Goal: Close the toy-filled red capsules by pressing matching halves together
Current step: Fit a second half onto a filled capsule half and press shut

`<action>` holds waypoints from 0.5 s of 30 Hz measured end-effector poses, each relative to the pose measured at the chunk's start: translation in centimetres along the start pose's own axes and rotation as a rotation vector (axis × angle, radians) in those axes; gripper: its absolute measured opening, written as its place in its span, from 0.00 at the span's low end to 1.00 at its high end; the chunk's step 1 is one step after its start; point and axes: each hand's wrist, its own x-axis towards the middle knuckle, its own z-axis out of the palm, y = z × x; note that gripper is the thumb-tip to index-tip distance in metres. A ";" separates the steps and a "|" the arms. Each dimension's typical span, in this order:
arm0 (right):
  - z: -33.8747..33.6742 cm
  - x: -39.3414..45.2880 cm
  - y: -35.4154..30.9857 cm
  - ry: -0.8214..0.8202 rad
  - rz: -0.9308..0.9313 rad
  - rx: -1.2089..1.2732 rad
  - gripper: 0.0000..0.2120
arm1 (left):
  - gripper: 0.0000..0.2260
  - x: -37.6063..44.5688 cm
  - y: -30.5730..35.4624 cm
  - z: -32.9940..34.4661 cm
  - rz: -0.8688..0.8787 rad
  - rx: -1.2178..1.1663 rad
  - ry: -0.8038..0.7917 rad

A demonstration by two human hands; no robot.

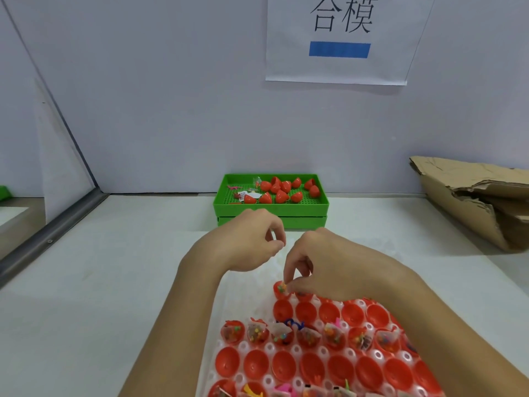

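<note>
Tray [243,346] edge (apparently) beside forearm

From my seat, the holder tray [243,346] lies on the desk [114,282] at 5 o'clock, rows of capsule halves [306,310] seated in its wells. At 12 o'clock, against the wall [171,110], a bin [270,209] holds closed capsules [282,196]. Crumpled cardboard [472,202] lies at 2 o'clock. Both hands sit between tray and bin, my left hand [252,242] beside my right hand [323,267].
</note>
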 end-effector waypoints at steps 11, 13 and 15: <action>2.1 0.2 -1.3 -0.029 0.032 -0.196 0.05 | 0.05 0.0 0.0 -0.1 -0.001 -0.004 -0.009; 2.3 0.3 -1.5 -0.018 0.031 -0.234 0.05 | 0.05 0.0 0.0 0.0 -0.002 -0.002 -0.010; 2.6 0.4 -1.6 -0.002 0.024 -0.277 0.05 | 0.05 0.1 0.0 0.0 -0.004 0.002 -0.012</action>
